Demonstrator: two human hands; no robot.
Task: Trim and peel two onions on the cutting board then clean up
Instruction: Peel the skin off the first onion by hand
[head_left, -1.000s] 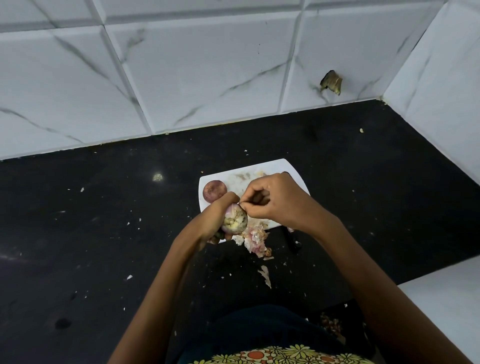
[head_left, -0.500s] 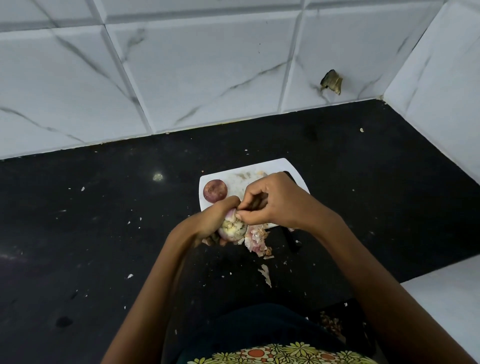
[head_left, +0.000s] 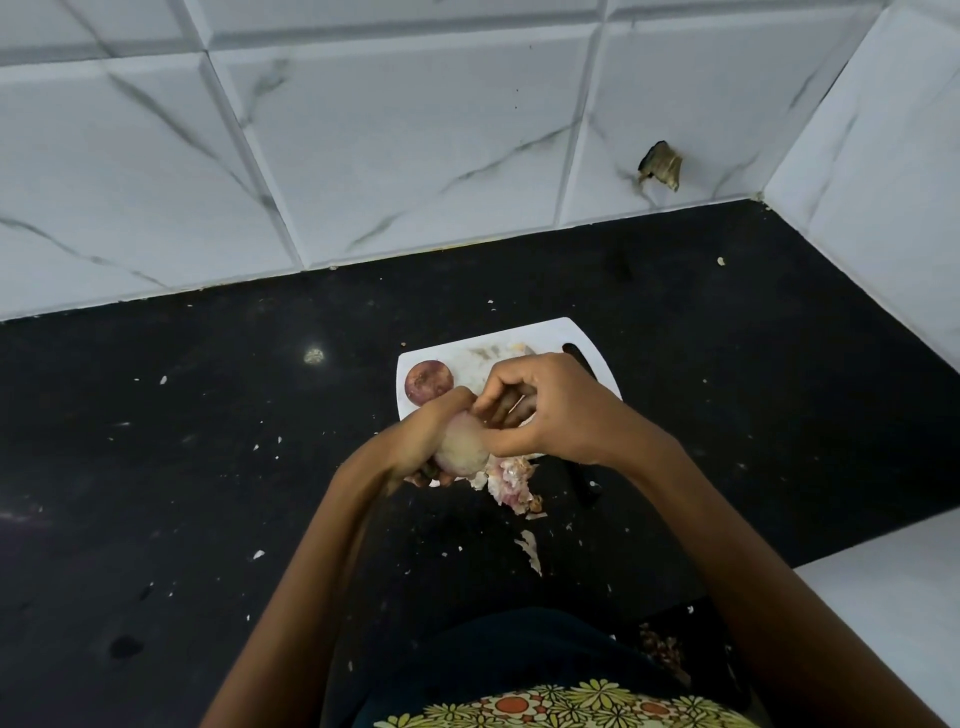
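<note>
Step in hand: peeling one onion over the near edge of the cutting board (head_left: 582, 343), judged from the bare pale flesh showing between the hands.
Held onion (head_left: 462, 444): centre of the frame, raised just above the board's near edge, mostly pale and stripped; its long axis cannot be told under the fingers.
Left hand (head_left: 426, 441): cups the held onion from the left and below, fingers curled round it.
Right hand (head_left: 545, 410): comes in from the right, thumb lying on the onion's right flank and fingers curled toward its top, pinching at the skin there; it is the hand nearer the part left to peel.
Key relation: the skin still on seems to lie on the onion's upper right side, straight under the right fingertips, so the pull would go up and to the right, away from the left palm.
Second onion (head_left: 428, 382): sits on the board's left part, purple and round, cut face up, just beyond the left hand.
Peel scraps (head_left: 511, 480): heaped at the board's near edge, spilling onto the black countertop (head_left: 208, 467).
Knife (head_left: 584, 478): dark handle beside the right wrist, mostly hidden.
Containers: none in view; the board carries only the second onion and scraps.
</note>
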